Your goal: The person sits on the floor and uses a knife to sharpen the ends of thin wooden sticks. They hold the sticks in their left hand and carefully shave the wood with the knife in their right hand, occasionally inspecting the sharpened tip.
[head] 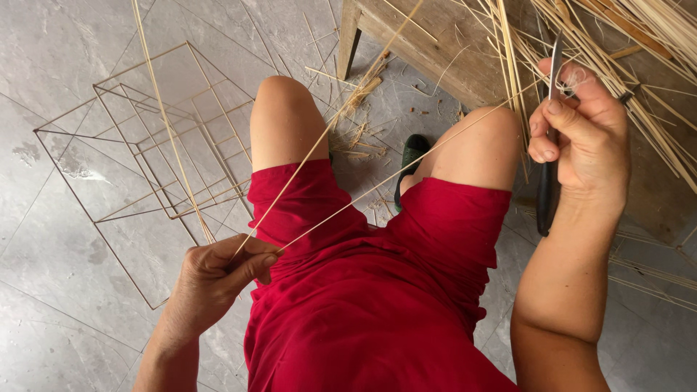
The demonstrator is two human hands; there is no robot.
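Far left of the frame there's a wire frame point(145, 145) lying on the grey floor point(51, 58), box-shaped, made of thin rods. Just right of it, lower left, the left hand point(210, 279) has its fingers curled shut, pinching the ends of two thin bamboo strips point(348, 192) between thumb and forefinger. Those strips run up and to the right, across the red shorts point(363, 290) and between the bare knees, toward the upper right. A dark green shoe point(412, 156) peeks out on the floor between the legs. Top middle there's a wooden stool point(428, 43) with a heap of loose bamboo strips point(617, 43) spread over it. Upper right, the right hand point(581, 138) is closed around a knife point(549, 167), dark handle hanging down, blade pointing up into the heap.
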